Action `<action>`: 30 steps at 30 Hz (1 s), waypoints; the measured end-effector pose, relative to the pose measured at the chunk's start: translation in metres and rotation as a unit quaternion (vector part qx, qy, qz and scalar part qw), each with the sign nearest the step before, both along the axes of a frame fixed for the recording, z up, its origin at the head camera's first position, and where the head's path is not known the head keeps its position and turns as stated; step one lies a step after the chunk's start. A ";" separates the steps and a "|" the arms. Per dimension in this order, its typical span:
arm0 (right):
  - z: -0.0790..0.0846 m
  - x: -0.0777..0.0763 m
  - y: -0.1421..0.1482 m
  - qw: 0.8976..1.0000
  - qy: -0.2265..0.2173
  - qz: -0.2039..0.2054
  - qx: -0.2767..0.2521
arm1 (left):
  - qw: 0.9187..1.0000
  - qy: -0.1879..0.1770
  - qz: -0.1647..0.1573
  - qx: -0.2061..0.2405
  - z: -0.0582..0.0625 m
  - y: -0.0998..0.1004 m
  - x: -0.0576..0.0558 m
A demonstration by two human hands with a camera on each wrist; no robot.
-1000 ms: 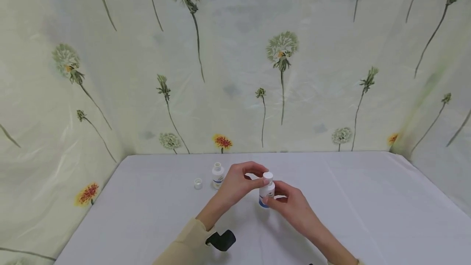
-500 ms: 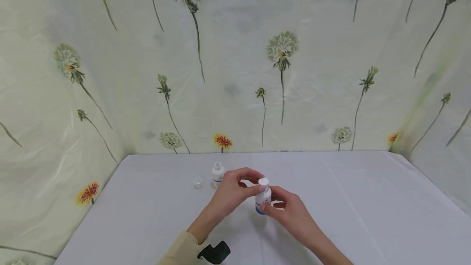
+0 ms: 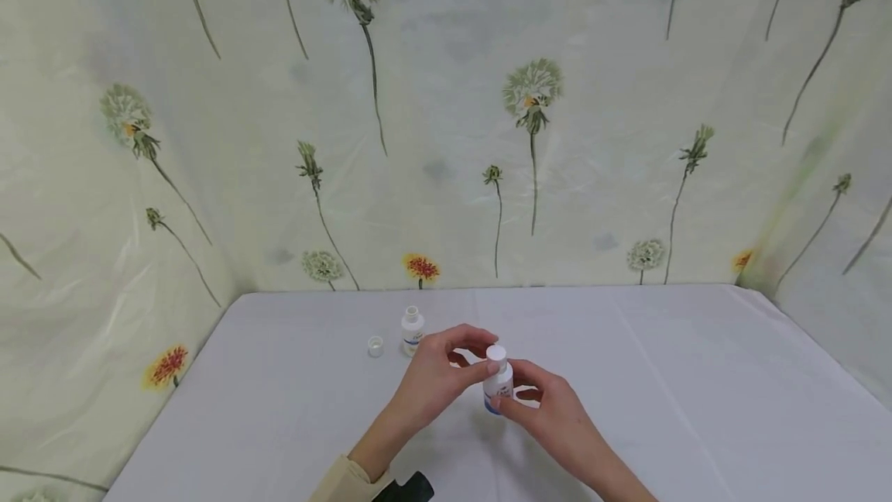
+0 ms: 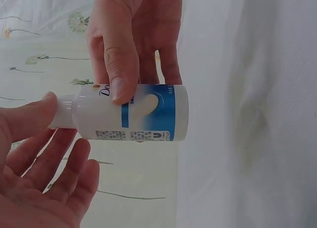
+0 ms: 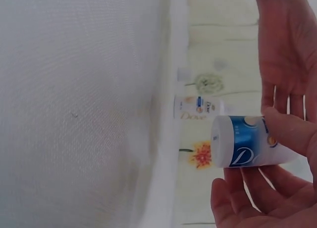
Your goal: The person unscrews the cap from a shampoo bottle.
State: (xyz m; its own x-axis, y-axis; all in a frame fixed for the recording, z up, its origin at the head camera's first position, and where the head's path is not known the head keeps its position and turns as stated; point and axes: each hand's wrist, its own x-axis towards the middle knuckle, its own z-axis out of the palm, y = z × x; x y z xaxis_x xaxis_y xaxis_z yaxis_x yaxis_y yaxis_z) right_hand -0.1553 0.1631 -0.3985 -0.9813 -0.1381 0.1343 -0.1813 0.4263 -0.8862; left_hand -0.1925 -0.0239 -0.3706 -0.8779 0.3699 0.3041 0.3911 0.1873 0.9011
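My two grips work together on one small white bottle point(image 3: 499, 386), which is held nearly upright above the bench point(image 3: 648, 393), its base not touching the cloth. The left grip point(image 3: 439, 366) pinches the white cap point(image 3: 496, 352) at the top, with the thumb on the near side; the left wrist view shows me its other fingers bent loosely beside the bottle. The right grip point(image 3: 550, 401) holds the body of this same bottle, with the thumb across the label and the fingers on the opposite side. I cannot tell how tightly the cap is sitting. Near the base, the label carries a blue band point(image 4: 162, 114). At the left wrist I see a cream sleeve point(image 3: 348, 480) and a black piece point(image 3: 411, 489) beside it. Farther back, just beyond the left grip, a second white bottle point(image 3: 413, 329) stands upright with its mouth uncovered, and to its left a loose white cap point(image 3: 375, 346) lies on the bench with the hollow side up. The bench wears a pale cloth, and behind it hangs a light curtain point(image 3: 432, 208) printed with dandelions and orange flowers.
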 end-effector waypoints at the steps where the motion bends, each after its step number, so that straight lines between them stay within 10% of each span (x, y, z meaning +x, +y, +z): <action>1: 0.000 0.000 0.000 1.000 0.002 0.001 -0.004 | 1.000 0.005 -0.004 -0.006 0.000 0.000 0.000; 17: -0.009 -0.002 0.005 0.993 0.010 0.109 -0.038 | 0.995 0.005 -0.101 -0.024 -0.012 -0.008 -0.007; 30: -0.001 0.005 0.004 0.998 0.037 0.054 0.023 | 0.999 -0.019 -0.033 0.029 -0.009 -0.004 -0.004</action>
